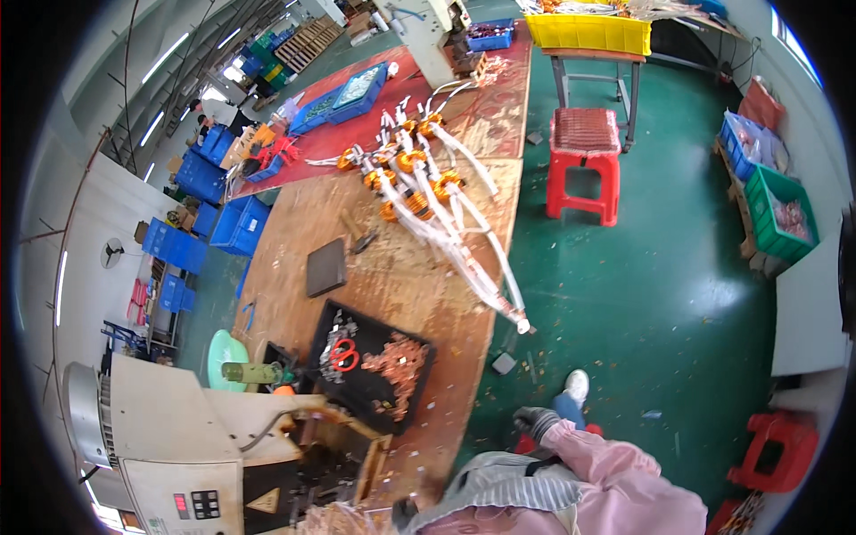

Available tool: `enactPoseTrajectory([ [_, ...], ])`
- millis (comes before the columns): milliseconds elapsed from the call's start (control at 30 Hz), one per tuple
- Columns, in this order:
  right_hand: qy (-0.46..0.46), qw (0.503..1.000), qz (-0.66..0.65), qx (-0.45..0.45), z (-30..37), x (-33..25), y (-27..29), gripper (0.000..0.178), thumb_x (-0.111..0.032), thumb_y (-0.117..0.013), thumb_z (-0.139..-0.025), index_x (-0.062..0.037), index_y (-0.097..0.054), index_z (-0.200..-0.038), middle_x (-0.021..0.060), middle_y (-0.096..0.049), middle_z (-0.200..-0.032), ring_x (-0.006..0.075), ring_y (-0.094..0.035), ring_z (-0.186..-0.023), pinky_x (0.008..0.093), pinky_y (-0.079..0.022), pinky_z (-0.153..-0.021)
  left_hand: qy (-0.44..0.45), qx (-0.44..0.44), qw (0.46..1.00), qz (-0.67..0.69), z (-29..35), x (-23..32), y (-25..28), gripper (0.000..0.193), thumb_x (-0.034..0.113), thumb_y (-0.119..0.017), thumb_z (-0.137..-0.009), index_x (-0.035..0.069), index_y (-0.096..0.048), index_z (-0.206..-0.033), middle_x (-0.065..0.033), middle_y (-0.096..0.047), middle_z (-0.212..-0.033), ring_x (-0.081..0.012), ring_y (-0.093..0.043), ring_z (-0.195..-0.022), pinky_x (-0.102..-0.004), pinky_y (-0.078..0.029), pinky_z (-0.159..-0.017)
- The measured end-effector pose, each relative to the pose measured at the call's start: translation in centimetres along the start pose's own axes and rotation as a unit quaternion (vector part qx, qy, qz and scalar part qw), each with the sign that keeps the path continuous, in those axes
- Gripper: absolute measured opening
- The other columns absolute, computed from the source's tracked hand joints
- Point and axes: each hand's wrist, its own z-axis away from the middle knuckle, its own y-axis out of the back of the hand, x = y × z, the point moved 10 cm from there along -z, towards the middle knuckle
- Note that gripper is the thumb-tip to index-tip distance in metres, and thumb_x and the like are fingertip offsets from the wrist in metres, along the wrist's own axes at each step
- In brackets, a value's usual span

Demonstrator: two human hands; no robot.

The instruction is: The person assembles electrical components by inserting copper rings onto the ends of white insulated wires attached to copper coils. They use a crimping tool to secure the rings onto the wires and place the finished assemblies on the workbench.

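Observation:
My right hand (535, 421), in a grey glove below a pink sleeve, is low in the picture beside the workbench edge. Bits of a red stool (594, 430) show around it; whether the hand touches the stool I cannot make out. Only a dark gloved part of my left hand (404, 513) shows at the lower edge, near the bench and machine, its fingers hidden. Nearest on the bench is a black tray (426, 379) with copper pieces (397, 367), grey metal pieces and red-handled scissors (343, 355). Farther up lie several copper-coloured wound coils (410, 162) with long white-sleeved leads (468, 267).
A machine (178, 410) with a control panel stands at the lower left. A dark square block (326, 267) and a hammer (359, 236) lie on the bench. A red stool (584, 169) and a yellow bin (588, 34) are beyond; green and blue crates (771, 209) line the right.

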Motion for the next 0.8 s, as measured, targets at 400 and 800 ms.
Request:
enactPoseTrajectory([
  [400, -0.494, 0.690, -0.366, 0.382, 26.4, 39.6, 23.6, 0.006, -0.007, -0.059, -0.077, -0.0083, -0.059, -0.082, 0.0058, -0.058, -0.065, 0.0187, -0.052, -0.054, 0.0355, -0.043, -0.048, -0.395, -0.383, 0.827, -0.114, -5.7, 47.5, -20.3, 0.031, 0.033, -0.049, -0.085, 0.011, -0.058, -0.105, -0.0167, -0.055, -0.109, -0.0331, -0.052, -0.101, -0.0406, -0.039, -0.091],
  [800, -0.469, 0.806, -0.175, 0.317, 11.7, 32.0, 37.8, 0.016, -0.017, -0.050, -0.079, -0.0093, -0.061, -0.088, 0.0121, -0.060, -0.079, 0.0270, -0.054, -0.060, 0.0401, -0.044, -0.056, -0.495, -0.315, 0.803, -0.106, -16.1, 65.3, -32.5, 0.029, 0.033, -0.046, -0.084, 0.012, -0.058, -0.100, -0.0096, -0.057, -0.101, -0.0280, -0.052, -0.095, -0.0385, -0.041, -0.086],
])
